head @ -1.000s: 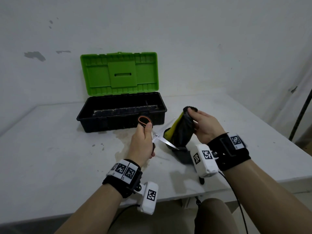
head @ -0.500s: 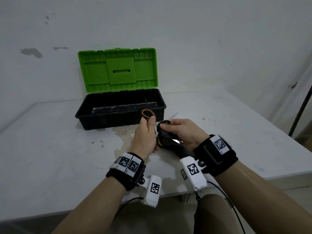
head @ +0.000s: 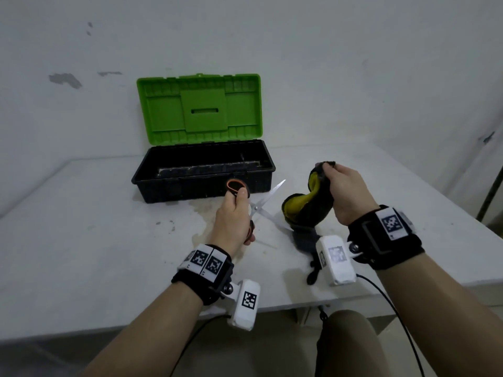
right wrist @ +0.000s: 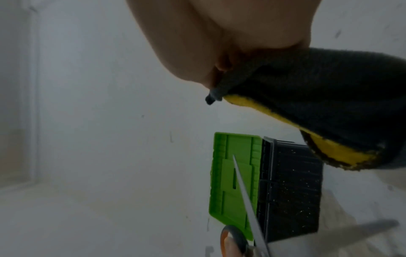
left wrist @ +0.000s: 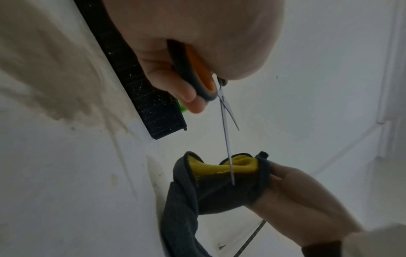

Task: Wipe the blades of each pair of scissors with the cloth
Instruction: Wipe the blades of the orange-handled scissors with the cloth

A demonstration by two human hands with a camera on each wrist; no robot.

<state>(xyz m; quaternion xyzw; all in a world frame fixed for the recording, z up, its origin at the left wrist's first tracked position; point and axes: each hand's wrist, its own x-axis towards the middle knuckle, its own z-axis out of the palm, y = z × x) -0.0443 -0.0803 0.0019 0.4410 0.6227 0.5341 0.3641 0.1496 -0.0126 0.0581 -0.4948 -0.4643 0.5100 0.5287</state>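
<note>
My left hand (head: 236, 213) grips the orange-and-black handles of a pair of scissors (head: 265, 201) above the table, blades spread apart. One blade points up and right, the other reaches toward the cloth. My right hand (head: 344, 187) pinches the top of a dark grey cloth with a yellow inner side (head: 307, 205), lifted so its tail trails onto the table. In the left wrist view the scissors (left wrist: 226, 121) have their long blade tip lying against the cloth (left wrist: 222, 179). The right wrist view shows the cloth (right wrist: 318, 111) and the scissors (right wrist: 248, 200).
An open toolbox (head: 204, 172) with a black base and an upright green lid (head: 200, 108) stands behind the hands on the white table (head: 81, 227). A stain marks the table in front of it. A wall lies close behind, and the table's front edge is near my arms.
Half a second ago my right hand held the cloth bunched against the scissors beside my left hand. It has since moved right and up, drawing the cloth off the blades, which now stand spread.
</note>
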